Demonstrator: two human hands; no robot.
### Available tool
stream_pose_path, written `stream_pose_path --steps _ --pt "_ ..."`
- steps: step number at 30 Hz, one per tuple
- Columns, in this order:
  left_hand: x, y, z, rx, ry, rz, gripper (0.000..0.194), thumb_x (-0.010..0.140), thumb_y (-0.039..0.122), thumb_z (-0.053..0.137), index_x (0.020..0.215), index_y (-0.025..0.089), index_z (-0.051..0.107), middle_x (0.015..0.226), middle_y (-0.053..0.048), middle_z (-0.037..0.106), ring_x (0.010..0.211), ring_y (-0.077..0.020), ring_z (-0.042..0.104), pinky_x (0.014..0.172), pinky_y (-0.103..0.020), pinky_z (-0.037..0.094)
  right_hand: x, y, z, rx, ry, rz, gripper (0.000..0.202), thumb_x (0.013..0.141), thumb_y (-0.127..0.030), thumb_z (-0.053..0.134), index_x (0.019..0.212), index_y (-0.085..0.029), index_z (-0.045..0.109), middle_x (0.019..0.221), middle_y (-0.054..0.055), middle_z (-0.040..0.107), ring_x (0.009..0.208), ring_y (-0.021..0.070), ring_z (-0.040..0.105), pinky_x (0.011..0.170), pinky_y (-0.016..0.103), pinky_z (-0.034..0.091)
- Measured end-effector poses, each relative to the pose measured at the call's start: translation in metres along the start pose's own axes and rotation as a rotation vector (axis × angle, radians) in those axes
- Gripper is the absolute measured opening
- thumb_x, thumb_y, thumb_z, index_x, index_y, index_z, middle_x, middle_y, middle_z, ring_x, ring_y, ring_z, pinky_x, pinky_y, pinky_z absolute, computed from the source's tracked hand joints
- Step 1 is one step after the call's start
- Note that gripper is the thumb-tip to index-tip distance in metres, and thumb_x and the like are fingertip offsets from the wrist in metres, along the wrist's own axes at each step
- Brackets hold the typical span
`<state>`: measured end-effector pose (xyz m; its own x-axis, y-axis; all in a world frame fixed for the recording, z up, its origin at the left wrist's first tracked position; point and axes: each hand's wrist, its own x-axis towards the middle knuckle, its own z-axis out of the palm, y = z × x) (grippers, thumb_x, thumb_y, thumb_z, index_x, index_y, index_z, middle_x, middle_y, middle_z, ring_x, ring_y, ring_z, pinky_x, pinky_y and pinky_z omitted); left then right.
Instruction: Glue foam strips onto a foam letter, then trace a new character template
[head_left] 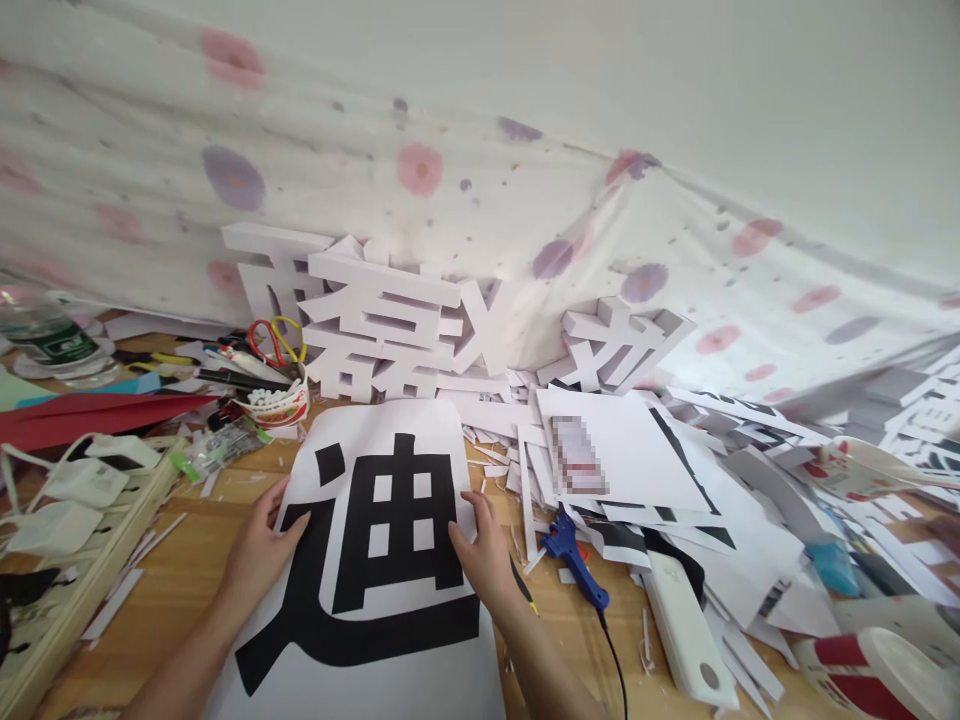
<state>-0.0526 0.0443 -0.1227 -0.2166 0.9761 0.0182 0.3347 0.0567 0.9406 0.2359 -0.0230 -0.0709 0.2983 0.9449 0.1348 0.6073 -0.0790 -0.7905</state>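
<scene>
A white paper sheet (390, 690) with a large black printed Chinese character lies in front of me, its far edge curling slightly up. My left hand (264, 535) holds its left edge, thumb on top and fingers partly hidden behind. At the opposite edge, my right hand (484, 550) grips the paper with its thumb on the black print. Just right of that hand, a blue glue gun (574, 562) with a black cord rests on the table. A thin dark tool with a yellow tip (531, 600) shows partly beside my right wrist.
White three-dimensional characters (375, 320) lean against the flowered curtain (420, 170). A cup (281, 405) of pens and scissors, a power strip (112, 560) with chargers and a bottle (56, 335) stand left. Stacked paper (622, 440), a white power bank (686, 630) and paper scraps lie right.
</scene>
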Motion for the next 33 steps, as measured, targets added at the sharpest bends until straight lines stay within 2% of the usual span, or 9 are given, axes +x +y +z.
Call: stream_pose_path --steps 2,4,9,13,15,19,22,26,33 --pt "0.002 -0.002 0.001 -0.044 -0.012 -0.004 0.063 0.063 0.037 0.063 0.121 0.021 0.044 0.123 -0.01 0.051 0.115 -0.0257 0.048 0.098 -0.04 0.038 0.0 -0.001 -0.001 0.001 -0.004 0.007 0.035 0.07 -0.021 0.051 0.105 -0.021 0.055 0.12 0.009 0.051 0.112 0.022 0.051 0.092 0.036 0.043" --pt "0.003 0.003 0.001 -0.089 0.012 -0.087 0.065 0.063 0.034 0.064 0.122 0.02 0.042 0.126 -0.012 0.049 0.116 -0.0269 0.047 0.098 -0.041 0.038 0.001 -0.001 -0.002 0.01 -0.001 0.008 0.033 0.07 -0.021 0.052 0.103 -0.022 0.056 0.119 0.008 0.052 0.11 0.022 0.052 0.091 0.036 0.044" --pt "0.001 0.035 -0.007 -0.237 0.081 -0.333 0.059 0.065 0.025 0.064 0.12 0.017 0.045 0.129 -0.013 0.049 0.117 -0.0248 0.048 0.098 -0.036 0.04 0.003 0.0 -0.002 0.034 0.009 -0.001 0.031 0.071 -0.02 0.05 0.102 -0.022 0.056 0.116 0.008 0.054 0.11 0.0213 0.051 0.094 0.038 0.042" --pt "-0.003 0.05 -0.015 -0.266 -0.165 -0.507 0.042 0.065 0.034 0.068 0.103 0.019 0.059 0.104 -0.009 0.067 0.097 -0.0277 0.061 0.081 -0.038 0.052 0.004 0.004 -0.001 0.064 -0.035 -0.014 0.032 0.074 -0.02 0.047 0.105 -0.021 0.054 0.119 0.009 0.051 0.111 0.0207 0.05 0.095 0.039 0.041" --pt "-0.006 0.053 -0.016 -0.287 -0.216 -0.572 0.038 0.065 0.035 0.068 0.098 0.018 0.062 0.094 -0.008 0.07 0.089 -0.0274 0.065 0.074 -0.036 0.055 0.005 0.006 -0.002 0.079 -0.038 -0.019 0.032 0.074 -0.021 0.048 0.106 -0.02 0.054 0.119 0.01 0.051 0.11 0.0205 0.052 0.093 0.039 0.043" --pt "-0.009 0.05 -0.015 -0.313 -0.167 -0.579 0.036 0.066 0.032 0.068 0.098 0.018 0.062 0.095 -0.008 0.07 0.087 -0.0267 0.065 0.07 -0.036 0.055 0.006 0.01 -0.006 0.124 -0.038 -0.034 0.032 0.073 -0.02 0.049 0.105 -0.02 0.055 0.118 0.009 0.052 0.1 0.0189 0.057 0.087 0.038 0.048" --pt "-0.009 0.047 -0.017 -0.306 -0.183 -0.542 0.038 0.066 0.034 0.068 0.099 0.017 0.061 0.097 -0.009 0.069 0.091 -0.0275 0.064 0.071 -0.036 0.055 0.004 0.013 -0.009 0.099 -0.057 -0.045 0.032 0.073 -0.02 0.048 0.104 -0.02 0.054 0.116 0.009 0.053 0.096 0.0183 0.059 0.085 0.037 0.049" --pt "-0.009 0.049 -0.021 -0.312 -0.189 -0.502 0.035 0.067 0.034 0.066 0.096 0.016 0.062 0.093 -0.008 0.07 0.094 -0.027 0.063 0.075 -0.035 0.054 -0.001 0.013 -0.01 -0.03 -0.081 -0.028 0.033 0.073 -0.02 0.047 0.105 -0.021 0.054 0.118 0.008 0.052 0.101 0.0203 0.057 0.089 0.038 0.046" --pt "-0.005 0.055 -0.028 -0.301 -0.345 -0.599 0.048 0.057 0.03 0.077 0.099 0.017 0.059 0.087 -0.008 0.071 0.081 -0.0282 0.067 0.069 -0.037 0.056 -0.004 0.007 -0.008 -0.114 -0.11 -0.044 0.033 0.074 -0.019 0.047 0.106 -0.02 0.054 0.111 0.008 0.056 0.108 0.0228 0.052 0.094 0.04 0.041"
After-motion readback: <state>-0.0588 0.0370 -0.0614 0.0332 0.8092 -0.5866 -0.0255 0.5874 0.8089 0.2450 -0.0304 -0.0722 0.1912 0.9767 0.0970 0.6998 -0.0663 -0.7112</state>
